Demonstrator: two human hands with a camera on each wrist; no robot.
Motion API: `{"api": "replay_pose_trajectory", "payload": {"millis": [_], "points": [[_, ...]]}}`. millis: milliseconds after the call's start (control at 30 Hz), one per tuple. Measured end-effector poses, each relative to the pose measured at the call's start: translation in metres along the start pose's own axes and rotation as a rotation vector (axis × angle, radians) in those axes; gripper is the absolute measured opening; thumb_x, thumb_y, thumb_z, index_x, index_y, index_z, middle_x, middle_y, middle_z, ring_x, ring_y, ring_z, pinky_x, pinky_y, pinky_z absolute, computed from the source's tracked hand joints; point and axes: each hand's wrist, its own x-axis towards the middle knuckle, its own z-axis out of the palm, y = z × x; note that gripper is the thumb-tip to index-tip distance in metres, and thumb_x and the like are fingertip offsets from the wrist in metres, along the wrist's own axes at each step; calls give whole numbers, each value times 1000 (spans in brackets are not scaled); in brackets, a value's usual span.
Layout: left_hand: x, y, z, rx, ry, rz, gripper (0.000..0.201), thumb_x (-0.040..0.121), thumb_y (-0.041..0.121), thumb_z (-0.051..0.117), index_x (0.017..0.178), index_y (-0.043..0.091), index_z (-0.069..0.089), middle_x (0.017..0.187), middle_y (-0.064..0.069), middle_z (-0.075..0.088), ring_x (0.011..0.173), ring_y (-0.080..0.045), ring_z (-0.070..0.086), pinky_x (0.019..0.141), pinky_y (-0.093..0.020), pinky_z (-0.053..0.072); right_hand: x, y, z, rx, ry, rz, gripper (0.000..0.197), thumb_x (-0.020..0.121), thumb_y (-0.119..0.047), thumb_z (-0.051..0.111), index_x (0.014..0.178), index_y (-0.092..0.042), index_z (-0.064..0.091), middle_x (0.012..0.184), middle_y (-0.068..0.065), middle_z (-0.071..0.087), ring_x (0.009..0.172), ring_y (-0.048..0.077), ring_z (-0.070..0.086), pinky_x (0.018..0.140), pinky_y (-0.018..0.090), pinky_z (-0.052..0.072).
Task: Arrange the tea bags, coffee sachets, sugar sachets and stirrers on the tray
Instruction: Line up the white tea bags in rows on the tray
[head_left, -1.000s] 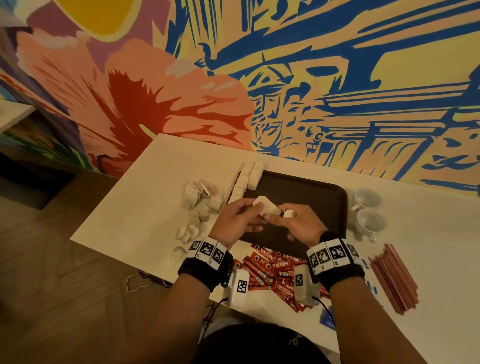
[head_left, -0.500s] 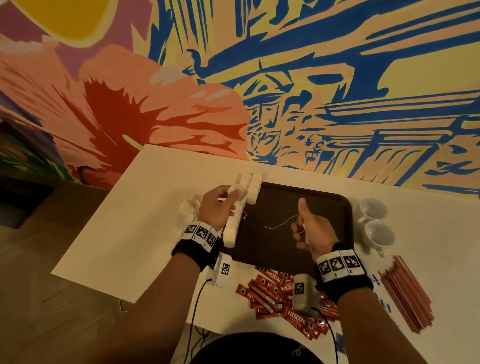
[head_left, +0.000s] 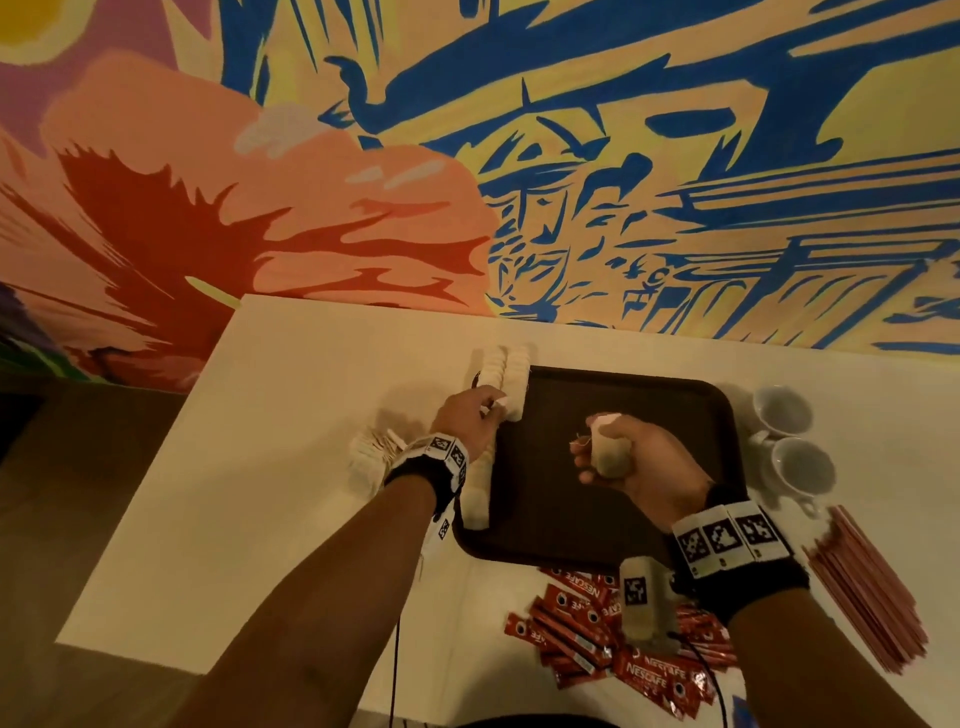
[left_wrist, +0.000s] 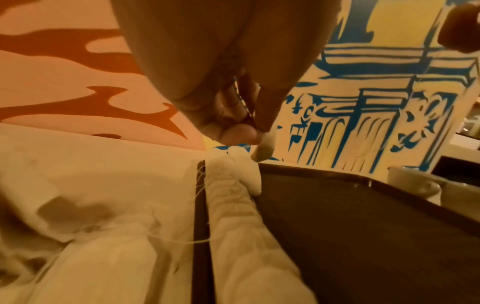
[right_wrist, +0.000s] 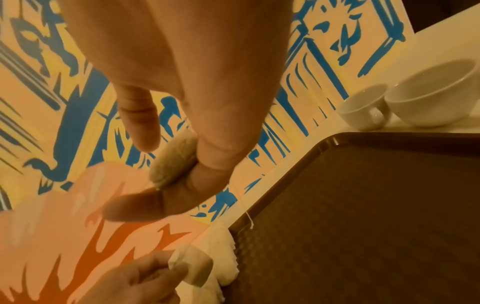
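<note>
A dark brown tray (head_left: 649, 395) lies on the white table. Rows of white tea bags (head_left: 506, 371) line its left rim, seen close in the left wrist view as tea bags (left_wrist: 233, 205). My left hand (head_left: 475, 421) pinches one small tea bag (left_wrist: 265, 147) just above that row, near its far end. My right hand (head_left: 618, 457) hovers over the tray's middle and holds another tea bag (head_left: 605, 452) between thumb and fingers, the tea bag (right_wrist: 172, 162) with its string and tag hanging loose.
A loose heap of tea bags (head_left: 371, 457) lies left of the tray. Red coffee sachets (head_left: 597, 634) are scattered in front of it. Pink stirrers (head_left: 872, 582) lie at the right, behind them two white cups (head_left: 795, 441). A painted wall stands behind the table.
My left hand has stayed at the row on the tray's left rim, still pinching a tea bag. My right hand now holds a tea bag over the tray where it held only a string before.
</note>
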Motion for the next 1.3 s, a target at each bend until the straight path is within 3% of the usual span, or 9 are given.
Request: {"api": "replay_pose_trajectory", "payload": {"millis": [133,267,433,600,833,1000,1100,1200,1300], "points": [[25,-2,9,120,-146,47,17,97,33,60,111,30,69,111,-2,70,100,-26,64,90,-38,53,15,0,4,-113,49,35,30,104,-5,38,124,1,60,92,17,70,80,25,69,62,32,58],[44,-1,13,331,-289,104,22,97,38,56,115,33,67,118,-3,68,104,-28,64,88,-34,52,21,0,6,-240,50,-24,26,105,-6,41,116,-1,64,108,19,67,97,26,67,79,35,58],[63,1,13,468,-274,128,21,95,33,54,113,32,67,120,-8,62,104,-32,62,85,-36,49,24,-1,18,-325,38,-69,24,108,-11,42,106,-11,66,107,14,69,99,22,67,88,36,58],[77,3,13,560,-283,161,28,97,25,55,124,27,62,128,-10,60,114,-33,59,92,-37,46,26,2,20,-335,29,-62,22,108,-19,44,106,-18,65,114,11,69,107,24,66,89,42,59],[87,4,12,634,-296,185,27,98,22,57,124,23,62,128,-10,58,115,-33,59,90,-35,46,32,-1,14,-327,21,-18,23,106,-4,43,116,-8,63,123,19,65,113,29,64,90,39,58],[76,15,6,564,-245,164,30,95,22,61,125,23,56,128,-7,56,118,-32,56,95,-41,45,29,-8,18,-250,-20,10,28,101,8,42,120,1,60,123,21,62,100,21,65,74,28,59],[60,32,-5,458,-190,100,32,94,30,65,125,26,56,130,-4,57,119,-28,56,99,-39,45,22,-10,12,-264,-59,-29,25,102,3,45,119,-3,62,124,18,66,110,25,66,81,30,59],[31,55,-20,221,-139,103,22,95,41,61,112,27,65,114,1,66,105,-21,61,93,-36,49,9,-13,6,-273,-96,-100,28,100,1,53,125,-3,63,120,15,70,113,26,67,83,30,60],[-9,83,-34,-50,-86,154,30,100,48,50,101,24,69,99,8,70,84,-11,63,83,-33,51,-7,-13,2,-271,-143,-194,28,97,1,58,124,-2,65,117,14,72,106,22,70,78,26,61]]}}
